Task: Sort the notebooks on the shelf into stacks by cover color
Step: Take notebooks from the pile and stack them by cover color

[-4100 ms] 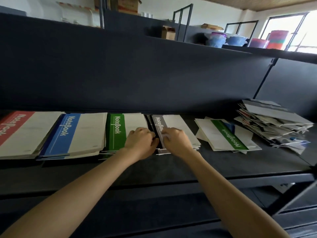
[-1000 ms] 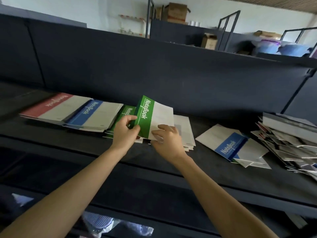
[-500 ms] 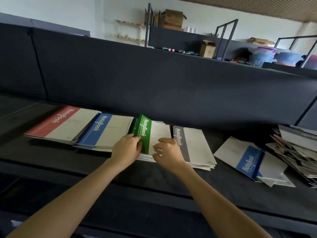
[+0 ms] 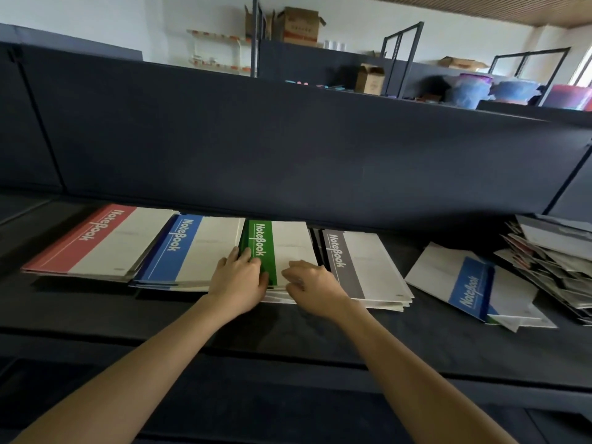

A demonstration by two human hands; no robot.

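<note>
Head view: green notebook [image 4: 290,243] lies under left hand [image 4: 238,278] and right hand [image 4: 309,283], both pressing, neither gripping.

Four notebook stacks [image 4: 205,251] side by side on shelf [image 4: 288,331]; loose notebooks [image 4: 474,283] right of them; jumbled pile [image 4: 551,261] far right.

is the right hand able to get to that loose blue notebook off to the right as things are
Probably yes. The right hand sits at the green stack; the blue notebook lies face up atop the loose pile past the grey stack, nothing covering it.
</note>
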